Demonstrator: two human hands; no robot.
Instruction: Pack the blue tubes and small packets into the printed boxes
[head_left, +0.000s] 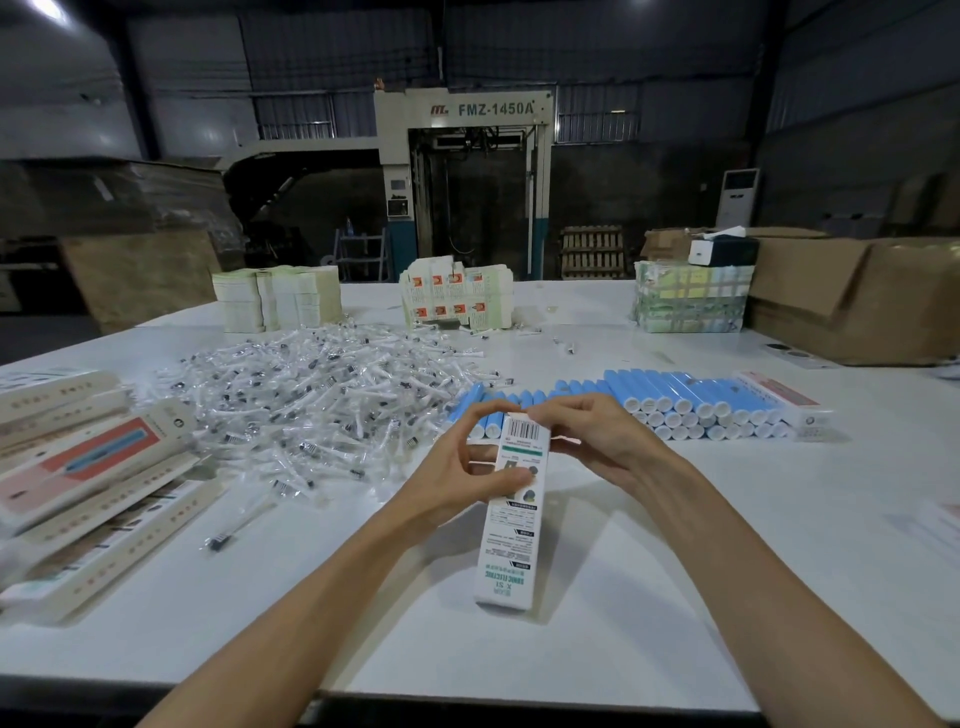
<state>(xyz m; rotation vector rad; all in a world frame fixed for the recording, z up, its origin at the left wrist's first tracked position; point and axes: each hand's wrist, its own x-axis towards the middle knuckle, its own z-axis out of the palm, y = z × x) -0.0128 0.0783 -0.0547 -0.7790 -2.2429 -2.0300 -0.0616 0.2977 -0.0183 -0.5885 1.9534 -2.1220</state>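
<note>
Printed box (514, 512) between both hands (457, 475).

Large beige industrial machine (462, 156), back of hall: header panel reads "FMZ-1450A" in dark letters, beside a red logo whose letters are unclear.
Tall white printed cardboard box (511, 525), foreground: teal "SONIC ELECTRIC" and "X S1" near its lower end, upside down; barcode at top, digits illegible. Other print too small to read.

Factory floor: big machine (462, 171), pallets (592, 252), cartons (852, 296).
</note>
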